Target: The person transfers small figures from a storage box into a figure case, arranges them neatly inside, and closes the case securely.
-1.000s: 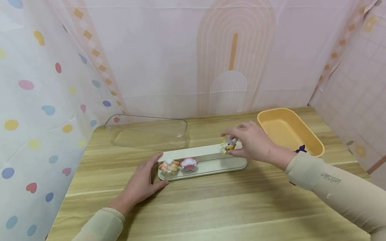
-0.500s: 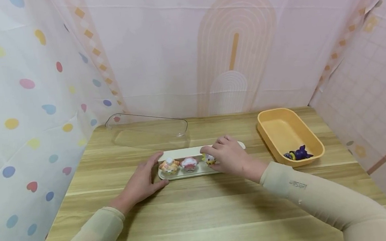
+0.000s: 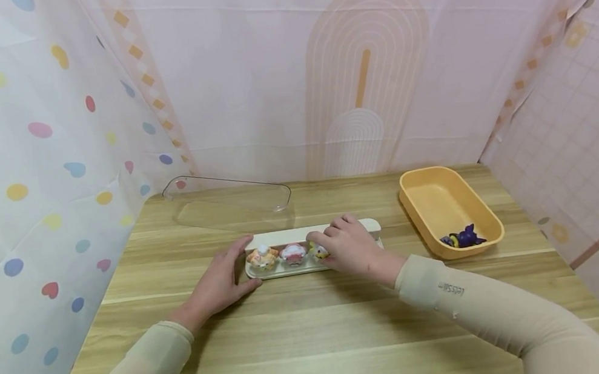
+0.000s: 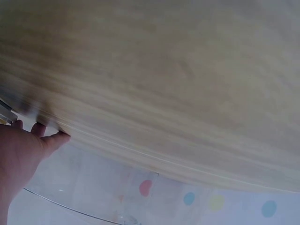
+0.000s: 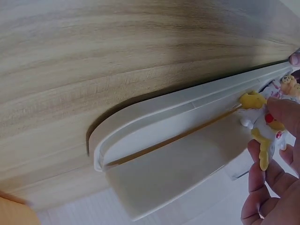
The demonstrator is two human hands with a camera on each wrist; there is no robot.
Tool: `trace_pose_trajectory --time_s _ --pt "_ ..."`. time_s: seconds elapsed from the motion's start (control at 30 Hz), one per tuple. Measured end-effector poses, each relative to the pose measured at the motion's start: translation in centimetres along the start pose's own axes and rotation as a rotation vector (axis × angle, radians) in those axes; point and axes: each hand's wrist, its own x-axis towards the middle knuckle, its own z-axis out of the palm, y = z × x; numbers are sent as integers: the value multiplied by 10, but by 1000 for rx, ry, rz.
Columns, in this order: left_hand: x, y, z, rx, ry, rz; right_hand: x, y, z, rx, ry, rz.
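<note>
A white two-step display stand (image 3: 277, 238) lies lengthwise on the table. On its lower step, at the left, sit an orange figurine with a white top (image 3: 263, 258) and a pink-and-white figurine (image 3: 292, 253). My left hand (image 3: 219, 284) holds the stand's left end, fingers at the back corner and thumb at the front. My right hand (image 3: 352, 248) pinches a small white-and-yellow figurine (image 3: 317, 250) over the lower step, just right of the pink one. In the right wrist view, thumb and fingers grip this figurine (image 5: 265, 136) close by the step.
An orange tray (image 3: 438, 203) stands at the right, with a dark purple figurine (image 3: 466, 236) lying at its near end. Behind the stand, at the back left, is a clear plastic cover (image 3: 229, 197). Patterned curtains (image 3: 246, 95) border the table's back and sides.
My right hand has carried the white-and-yellow figurine left and down, from above the stand's right end to beside the pink figurine. My left hand stays on the stand.
</note>
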Motion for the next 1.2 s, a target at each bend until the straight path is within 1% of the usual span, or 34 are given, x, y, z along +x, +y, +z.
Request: trace_pose_trajectory --time_s 0.33,0.7,1.2 --pt "0 -1 1 3 2 5 -1 0 5 7 3 22" --pt "0 -1 1 3 9 18 -1 -1 5 28 -56 61" --pt "-1 0 1 2 13 21 -2 -1 4 34 -62 67"
